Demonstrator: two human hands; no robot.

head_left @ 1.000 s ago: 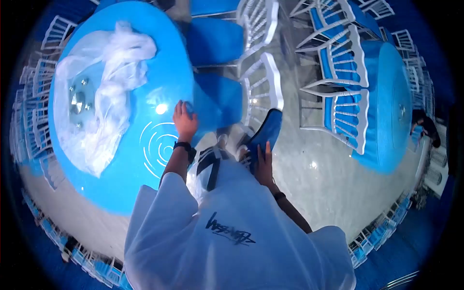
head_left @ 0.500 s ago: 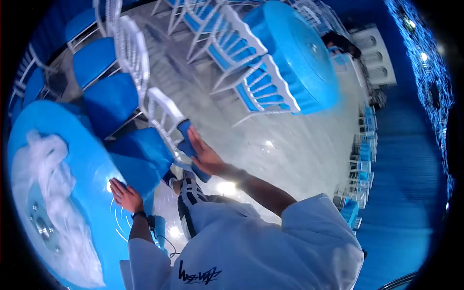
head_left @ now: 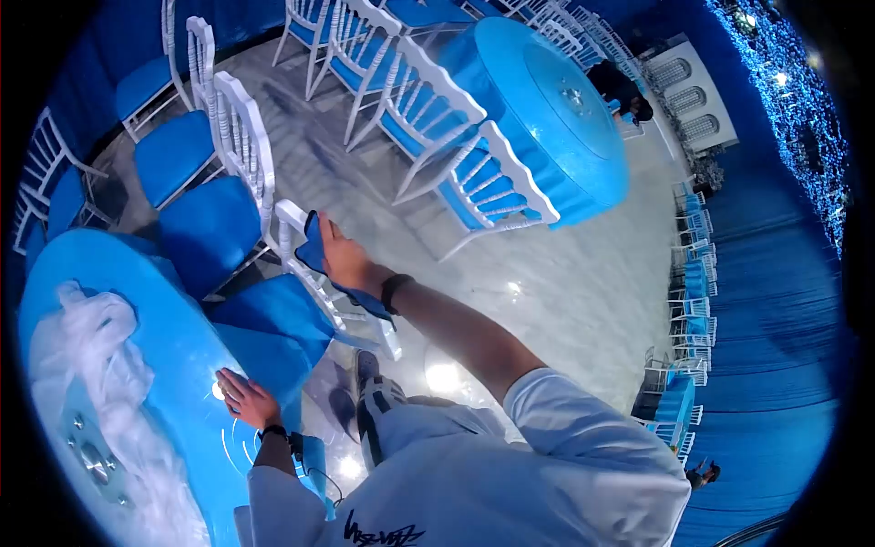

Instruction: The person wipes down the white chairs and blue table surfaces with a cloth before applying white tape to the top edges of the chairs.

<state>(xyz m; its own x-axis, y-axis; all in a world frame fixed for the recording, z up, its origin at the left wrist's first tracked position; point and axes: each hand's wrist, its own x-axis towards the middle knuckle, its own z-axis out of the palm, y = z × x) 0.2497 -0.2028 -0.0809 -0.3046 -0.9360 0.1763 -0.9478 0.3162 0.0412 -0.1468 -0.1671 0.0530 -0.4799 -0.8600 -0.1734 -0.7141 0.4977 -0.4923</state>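
My right hand (head_left: 344, 258) presses a dark blue cloth (head_left: 310, 244) against the top of the back of a white chair (head_left: 292, 215) with a blue seat. Its fingers are closed around or over the cloth. My left hand (head_left: 248, 401) lies on the edge of a round table (head_left: 196, 351) covered in light blue, with its fingers spread. Sheer white fabric (head_left: 114, 365) is heaped on that table, beside a round centre plate with metal fittings (head_left: 94, 462).
More white chairs (head_left: 244, 137) with blue seats stand around this table. Another blue-covered table (head_left: 510, 68) with chairs is at the top. A person in dark clothes (head_left: 620, 89) bends behind it. Another person (head_left: 702, 474) is at the lower right.
My right hand and the cloth have moved slightly left along the chair back. My left hand stays on the table edge. The whole view has shifted a little downwards.
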